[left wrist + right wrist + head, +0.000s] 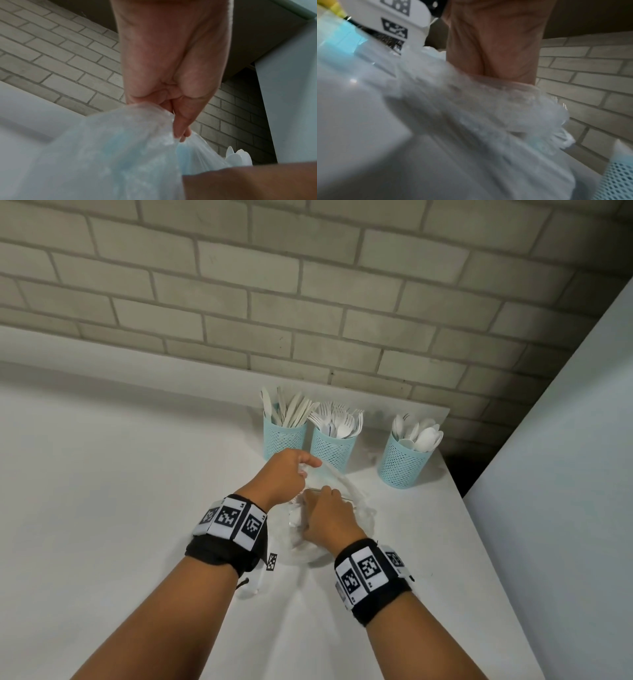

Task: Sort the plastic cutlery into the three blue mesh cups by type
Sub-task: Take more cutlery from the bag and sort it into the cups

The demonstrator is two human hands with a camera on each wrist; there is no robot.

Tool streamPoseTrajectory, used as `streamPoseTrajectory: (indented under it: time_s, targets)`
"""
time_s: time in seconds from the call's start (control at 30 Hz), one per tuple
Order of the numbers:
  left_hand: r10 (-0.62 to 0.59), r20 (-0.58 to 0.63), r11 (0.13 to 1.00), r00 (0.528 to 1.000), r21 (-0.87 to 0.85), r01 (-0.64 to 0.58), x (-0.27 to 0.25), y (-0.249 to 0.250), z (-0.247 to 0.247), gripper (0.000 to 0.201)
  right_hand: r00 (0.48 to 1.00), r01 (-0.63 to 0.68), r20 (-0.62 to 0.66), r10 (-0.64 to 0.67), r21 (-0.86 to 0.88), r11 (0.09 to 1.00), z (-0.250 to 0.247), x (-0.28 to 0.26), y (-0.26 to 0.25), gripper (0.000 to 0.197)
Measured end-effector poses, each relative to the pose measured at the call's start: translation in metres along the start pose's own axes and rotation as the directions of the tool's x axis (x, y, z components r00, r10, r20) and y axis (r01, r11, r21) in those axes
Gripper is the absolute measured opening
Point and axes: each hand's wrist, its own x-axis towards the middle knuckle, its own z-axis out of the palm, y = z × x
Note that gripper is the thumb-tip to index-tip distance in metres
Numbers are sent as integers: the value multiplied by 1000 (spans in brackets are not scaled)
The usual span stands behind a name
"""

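Three blue mesh cups stand at the back of the white table: the left cup (284,440) holds knives, the middle cup (331,448) forks, the right cup (402,463) spoons. In front of them lies a crumpled clear plastic bag (356,508); no cutlery shows in it. My left hand (305,469) pinches the bag's edge (120,148) between thumb and fingers (181,129). My right hand (318,498) curls over the bag from the near side. In the right wrist view its fingertips are veiled by the plastic (488,115).
The table (102,508) ends close to the right of the spoon cup, where a dark gap and a white panel (565,474) follow. A brick wall (308,302) runs behind the cups. A small marker tag (271,562) lies by my left wrist.
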Motion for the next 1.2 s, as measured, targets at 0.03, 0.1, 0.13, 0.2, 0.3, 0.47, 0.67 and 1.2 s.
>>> streamPoseTrajectory:
  time_s: [0.03,0.1,0.13,0.2,0.3,0.47,0.67,1.2]
  targets:
    - [0,0,1000,1000,-2,0,0,0,1,44,1000,5,-23,-5,-3,1000,2,-2,-1,48]
    - [-4,-10,1000,1000,1,4,0,0,4,45,992,5,-129,-9,-34,999,9,-6,-5,47]
    - [-6,-20,1000,1000,-1,6,-1,0,5,45,981,-13,-196,4,-43,999,12,-7,-7,50]
    - [-8,-44,1000,999,-8,7,-2,-1,7,45,963,-34,-269,27,-21,999,19,-7,-9,54]
    - [-8,-68,1000,998,23,10,-4,-4,8,45,954,-32,-296,50,65,997,25,2,-11,52]
    - [-12,-64,998,998,65,16,-6,-6,8,42,983,-51,-173,62,66,997,9,-4,-1,23]
    - [18,-37,1000,999,-16,-19,-3,-2,8,40,993,41,-117,-33,70,997,4,1,18,29]
    - [-104,-174,971,979,-229,62,9,4,-1,24,982,184,-150,-111,677,713,-45,-17,52,14]
